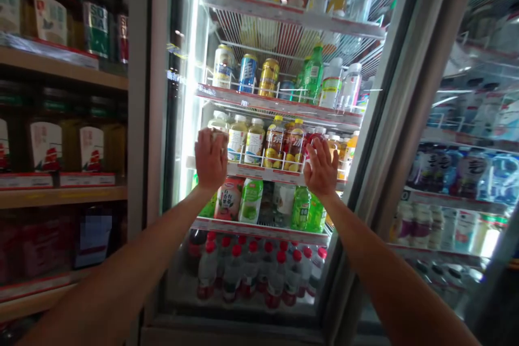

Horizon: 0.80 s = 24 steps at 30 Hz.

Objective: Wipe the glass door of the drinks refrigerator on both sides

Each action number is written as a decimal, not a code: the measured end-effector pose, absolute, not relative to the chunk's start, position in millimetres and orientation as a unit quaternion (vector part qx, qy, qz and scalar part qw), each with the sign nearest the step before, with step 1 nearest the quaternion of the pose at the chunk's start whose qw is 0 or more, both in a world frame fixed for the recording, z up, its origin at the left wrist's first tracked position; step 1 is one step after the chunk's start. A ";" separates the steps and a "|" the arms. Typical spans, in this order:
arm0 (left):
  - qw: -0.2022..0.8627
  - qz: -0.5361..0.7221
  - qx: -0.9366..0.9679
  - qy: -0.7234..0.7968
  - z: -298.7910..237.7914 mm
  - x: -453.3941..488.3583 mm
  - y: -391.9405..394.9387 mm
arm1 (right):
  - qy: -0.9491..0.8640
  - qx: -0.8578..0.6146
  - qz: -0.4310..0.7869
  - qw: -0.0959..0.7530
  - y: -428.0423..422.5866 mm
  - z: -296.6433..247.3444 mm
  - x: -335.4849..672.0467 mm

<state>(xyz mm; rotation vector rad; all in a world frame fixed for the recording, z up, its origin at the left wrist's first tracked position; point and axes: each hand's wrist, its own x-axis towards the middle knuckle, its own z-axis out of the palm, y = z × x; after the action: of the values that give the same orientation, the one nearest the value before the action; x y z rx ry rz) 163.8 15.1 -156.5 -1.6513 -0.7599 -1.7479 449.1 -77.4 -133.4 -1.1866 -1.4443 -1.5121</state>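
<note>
Both my arms reach into an open drinks fridge. My left hand (211, 159) is at the left end of the third shelf (267, 174), its fingers bent round a pale bottle (219, 121) there. My right hand (321, 168) is open with fingers spread, raised against the red-capped bottles (315, 136) at the right end of the same shelf. Between my hands stand yellow-capped bottles (254, 140) and amber bottles with fruit (275, 143).
Cans (248, 73) and green bottles (313, 73) fill the shelf above; red-capped water bottles (251, 270) crowd the bottom. The fridge door frame (397, 119) stands to the right, a second closed fridge (466, 173) beyond it. Wooden shelves with jars (51, 19) line the left.
</note>
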 end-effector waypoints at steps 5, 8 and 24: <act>0.419 -0.476 -0.763 -0.120 -151.4 194.3 6.2 | -0.565 -0.459 -0.584 0.360 -77.9 -133.4 448.6; 0.385 -0.537 -0.729 -0.180 -137.9 193.9 9.3 | -0.569 -0.458 -0.579 0.362 -77.6 -133.5 449.1; 0.358 -0.588 -0.691 -0.220 -127.0 211.1 3.2 | -0.565 -0.449 -0.587 0.367 -77.8 -133.9 448.1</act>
<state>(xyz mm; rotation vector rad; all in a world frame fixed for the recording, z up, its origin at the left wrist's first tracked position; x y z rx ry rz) 211.1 3.2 -127.0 -1.7841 -0.5683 -1.5160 448.1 -77.8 -133.9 -1.1543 -1.4522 -1.5078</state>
